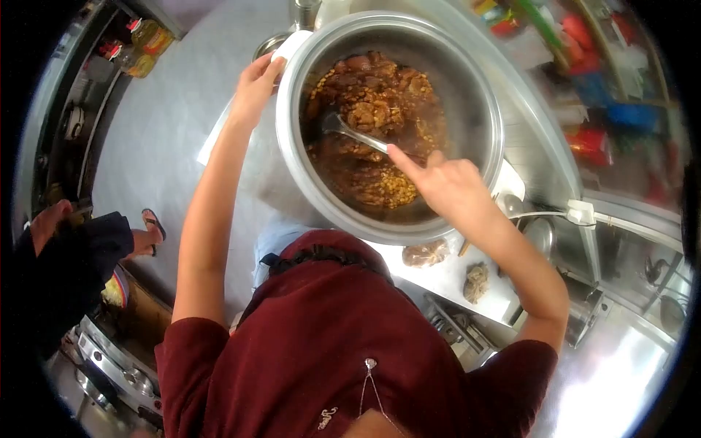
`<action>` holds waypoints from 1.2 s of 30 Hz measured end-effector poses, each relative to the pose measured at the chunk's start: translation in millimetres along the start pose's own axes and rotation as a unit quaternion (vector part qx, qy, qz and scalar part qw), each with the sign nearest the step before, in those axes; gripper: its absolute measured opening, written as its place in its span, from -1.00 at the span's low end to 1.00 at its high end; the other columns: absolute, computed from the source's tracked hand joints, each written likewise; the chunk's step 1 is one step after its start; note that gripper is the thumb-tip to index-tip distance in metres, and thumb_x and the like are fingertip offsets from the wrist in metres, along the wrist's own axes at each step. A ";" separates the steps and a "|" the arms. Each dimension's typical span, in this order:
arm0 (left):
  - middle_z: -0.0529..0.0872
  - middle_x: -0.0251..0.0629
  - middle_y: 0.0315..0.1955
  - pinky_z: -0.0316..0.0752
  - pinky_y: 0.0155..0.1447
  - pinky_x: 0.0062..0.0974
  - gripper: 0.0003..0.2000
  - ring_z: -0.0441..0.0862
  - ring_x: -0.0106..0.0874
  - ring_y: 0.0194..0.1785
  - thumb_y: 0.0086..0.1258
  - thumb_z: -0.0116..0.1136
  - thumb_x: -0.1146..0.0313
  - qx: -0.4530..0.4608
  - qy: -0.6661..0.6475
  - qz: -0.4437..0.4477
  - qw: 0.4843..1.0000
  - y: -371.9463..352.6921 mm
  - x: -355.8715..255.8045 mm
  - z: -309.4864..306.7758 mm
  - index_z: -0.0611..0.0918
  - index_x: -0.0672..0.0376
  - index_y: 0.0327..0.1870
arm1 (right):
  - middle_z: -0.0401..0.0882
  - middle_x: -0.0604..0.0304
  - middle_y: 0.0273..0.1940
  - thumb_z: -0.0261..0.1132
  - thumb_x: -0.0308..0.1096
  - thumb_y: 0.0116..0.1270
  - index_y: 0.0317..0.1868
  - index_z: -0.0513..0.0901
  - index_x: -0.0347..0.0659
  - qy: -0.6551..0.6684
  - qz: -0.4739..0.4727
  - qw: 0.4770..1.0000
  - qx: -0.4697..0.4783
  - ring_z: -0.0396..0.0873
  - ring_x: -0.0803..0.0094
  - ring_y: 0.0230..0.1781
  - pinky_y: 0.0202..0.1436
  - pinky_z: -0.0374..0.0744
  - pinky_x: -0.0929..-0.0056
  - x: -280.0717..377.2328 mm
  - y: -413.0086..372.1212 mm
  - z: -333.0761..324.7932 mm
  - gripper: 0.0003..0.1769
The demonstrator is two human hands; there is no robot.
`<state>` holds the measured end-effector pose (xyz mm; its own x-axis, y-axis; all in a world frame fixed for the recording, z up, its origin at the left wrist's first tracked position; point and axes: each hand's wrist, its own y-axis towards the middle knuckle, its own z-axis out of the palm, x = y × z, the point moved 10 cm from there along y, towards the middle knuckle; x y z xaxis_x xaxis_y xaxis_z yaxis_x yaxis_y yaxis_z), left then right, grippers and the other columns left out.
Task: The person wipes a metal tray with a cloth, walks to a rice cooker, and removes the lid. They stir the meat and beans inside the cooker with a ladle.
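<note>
A large round metal pot [391, 16] holds dark brown stew [376, 117] with meat-like chunks and many small yellow beans or kernels. My right hand [453, 181] is closed around the handle of a metal spoon [365, 137], index finger stretched along it. The spoon's flared head rests in the stew, left of the pot's middle. At the pot's upper left, my left hand [259, 84] grips a white piece [292, 47] at the rim that looks like the pot's handle. Part of its fingers is hidden behind it.
Below the pot, a white surface [496, 303] carries a plastic-wrapped brown item [426, 253] and a small grey-beige bundle [476, 283]. A white cord with a plug [580, 212] runs right. Another person's sandalled foot [152, 230] stands at left. Oil bottles [150, 36] sit upper left.
</note>
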<state>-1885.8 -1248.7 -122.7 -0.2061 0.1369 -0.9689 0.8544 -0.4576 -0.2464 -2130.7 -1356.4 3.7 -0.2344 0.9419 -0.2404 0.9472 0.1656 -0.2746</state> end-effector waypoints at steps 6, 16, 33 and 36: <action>0.61 -0.28 -0.18 0.42 0.02 -0.49 -0.58 0.52 -0.47 -0.09 0.34 0.02 0.15 -0.004 -0.007 -0.012 1.000 2.7 6.5 -0.5 0.46 0.25 0.11 | 0.32 0.25 -0.67 0.01 -0.36 0.33 0.28 0.30 0.21 0.224 0.100 0.947 0.208 0.35 0.54 -0.66 -0.53 0.42 0.56 -39.2 15.2 38.5 -0.50; 0.59 -0.25 -0.14 0.40 0.08 -0.48 -0.54 0.51 -0.46 -0.07 0.34 0.01 0.16 0.011 -0.002 -0.013 1.000 1.7 3.7 0.9 0.40 0.27 0.16 | 0.44 0.19 -0.64 0.11 -0.45 0.17 0.23 0.37 0.05 -0.096 0.037 0.992 0.066 0.51 0.36 -0.61 -0.59 0.46 0.48 -43.3 3.2 -21.1 -0.45; 0.61 -0.29 -0.20 0.44 -0.05 -0.54 -0.60 0.53 -0.52 -0.15 0.35 0.02 0.19 0.019 -0.010 -0.006 1.000 3.0 2.9 1.0 0.46 0.26 0.10 | 0.42 0.05 -0.64 0.01 -0.51 0.18 0.29 0.27 0.11 0.119 0.094 0.988 0.010 0.52 0.24 -0.60 -0.49 0.51 0.27 -52.8 -0.4 1.3 -0.38; 0.62 -0.32 -0.24 0.44 -0.09 -0.55 -0.63 0.53 -0.53 -0.18 0.35 0.02 0.19 0.023 -0.018 -0.006 1.000 6.7 7.2 1.8 0.48 0.24 0.07 | 0.46 0.12 -0.56 0.06 -0.55 0.11 0.28 0.28 0.13 -0.007 0.098 0.995 -0.008 0.51 0.29 -0.64 -0.57 0.50 0.37 -62.3 -17.3 -25.1 -0.33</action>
<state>-1882.4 -1252.4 -131.3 -0.2336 0.1110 -0.9660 0.8294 -0.4958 -0.2575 -2127.0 -1410.5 46.7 -0.0473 0.9528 -0.3000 0.9785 -0.0162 -0.2056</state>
